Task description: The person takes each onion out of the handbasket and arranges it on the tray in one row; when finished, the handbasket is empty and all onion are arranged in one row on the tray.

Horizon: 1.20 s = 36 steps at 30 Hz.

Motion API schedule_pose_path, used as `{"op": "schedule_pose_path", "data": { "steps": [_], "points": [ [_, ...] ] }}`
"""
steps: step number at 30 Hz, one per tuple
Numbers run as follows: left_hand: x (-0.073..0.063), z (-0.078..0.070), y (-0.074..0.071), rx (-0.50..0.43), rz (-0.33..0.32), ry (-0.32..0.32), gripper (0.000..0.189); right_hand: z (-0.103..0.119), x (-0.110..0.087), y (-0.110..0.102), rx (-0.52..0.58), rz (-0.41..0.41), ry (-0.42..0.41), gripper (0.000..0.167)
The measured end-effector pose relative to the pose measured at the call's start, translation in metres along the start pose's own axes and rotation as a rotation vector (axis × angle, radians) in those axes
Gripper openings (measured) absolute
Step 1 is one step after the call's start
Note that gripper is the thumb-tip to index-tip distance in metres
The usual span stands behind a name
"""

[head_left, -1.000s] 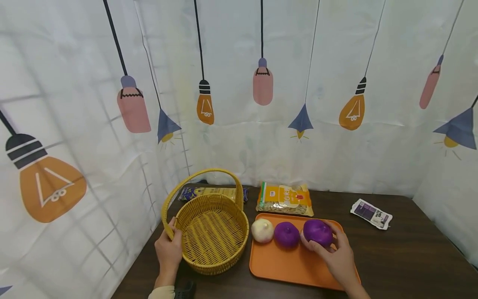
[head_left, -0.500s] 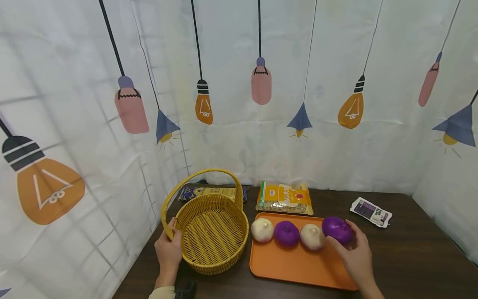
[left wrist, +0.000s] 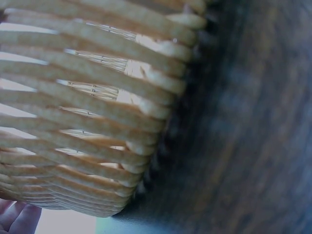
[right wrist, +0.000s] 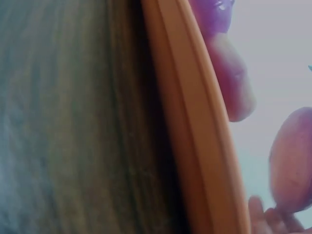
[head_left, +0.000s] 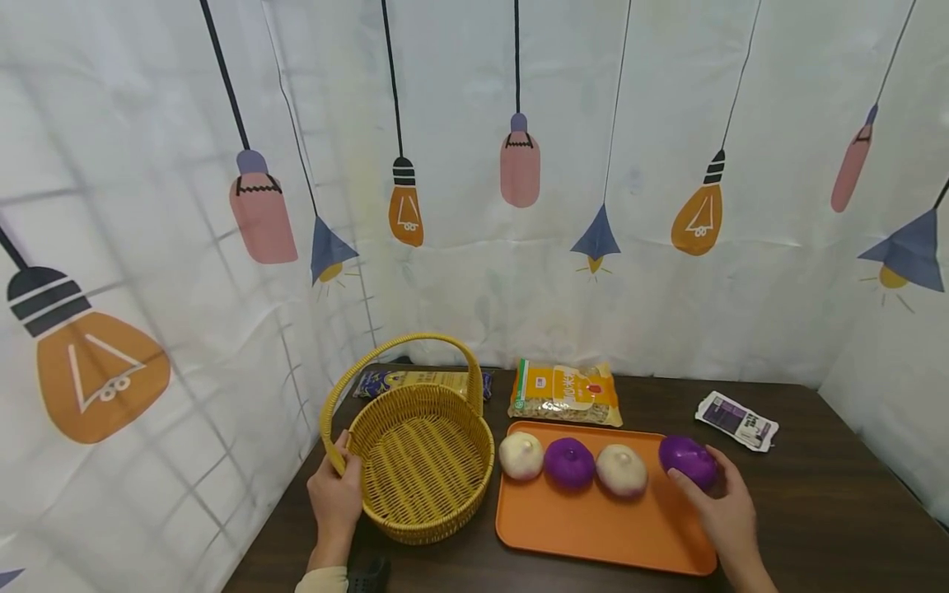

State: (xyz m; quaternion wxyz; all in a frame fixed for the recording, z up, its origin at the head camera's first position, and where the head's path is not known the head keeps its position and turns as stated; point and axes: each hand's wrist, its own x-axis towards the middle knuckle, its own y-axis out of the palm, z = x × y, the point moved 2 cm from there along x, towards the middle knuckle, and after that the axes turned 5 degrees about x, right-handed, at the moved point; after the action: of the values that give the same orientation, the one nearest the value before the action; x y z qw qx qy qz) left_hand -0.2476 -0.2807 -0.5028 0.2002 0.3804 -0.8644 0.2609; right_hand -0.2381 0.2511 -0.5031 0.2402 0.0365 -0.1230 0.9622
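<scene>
My left hand [head_left: 335, 496] grips the yellow woven basket [head_left: 423, 527] where its tall handle [head_left: 337, 403] meets the rim. The basket has nothing inside. In the left wrist view the weave [left wrist: 83, 112] fills the left side, with fingertips at the lower corner. My right hand [head_left: 728, 512] holds a purple turnip [head_left: 688, 461] at the right end of the orange tray [head_left: 593, 535]. Fingers [right wrist: 275, 222] show below it in the right wrist view. On the tray sit a white turnip [head_left: 521, 456], a purple turnip [head_left: 569, 464] and another whitish turnip [head_left: 622, 470] in a row.
Behind the tray lies an orange-labelled bag [head_left: 567, 394]. A blue and yellow packet [head_left: 415, 380] is behind the basket. A small white and purple packet [head_left: 737, 422] lies at the right on the dark table [head_left: 823, 502]. A patterned curtain [head_left: 460, 288] hangs around the table.
My right hand has moved right with the purple turnip, from beside the whitish one to the tray's right end. The left hand and basket stay put.
</scene>
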Motion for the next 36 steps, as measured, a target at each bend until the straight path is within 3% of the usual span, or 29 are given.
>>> {"op": "schedule_pose_path", "data": {
  "steps": [3,6,13,18,27,36],
  "points": [
    [0.000,0.000,0.000,-0.012,0.008,0.000,0.016,-0.006,0.003,-0.003,0.007,0.020,0.070,0.081],
    [0.000,0.000,0.000,-0.030,0.019,-0.006,0.016,-0.009,0.005,-0.005,-0.009,0.027,0.085,0.084],
    [-0.001,-0.001,-0.001,-0.034,0.027,-0.011,0.020,-0.015,0.007,-0.005,-0.058,0.059,0.064,0.094],
    [-0.001,-0.001,-0.001,-0.026,0.029,-0.011,0.020,-0.017,0.007,-0.005,-0.068,0.096,0.065,0.094],
    [-0.001,-0.001,0.000,-0.027,0.027,-0.011,0.020,-0.015,0.007,-0.002,-0.129,0.152,-0.028,0.091],
    [-0.001,-0.001,0.000,-0.039,0.028,-0.014,0.022,-0.016,0.008,-0.002,-0.193,0.199,-0.037,0.093]
  ]
}}
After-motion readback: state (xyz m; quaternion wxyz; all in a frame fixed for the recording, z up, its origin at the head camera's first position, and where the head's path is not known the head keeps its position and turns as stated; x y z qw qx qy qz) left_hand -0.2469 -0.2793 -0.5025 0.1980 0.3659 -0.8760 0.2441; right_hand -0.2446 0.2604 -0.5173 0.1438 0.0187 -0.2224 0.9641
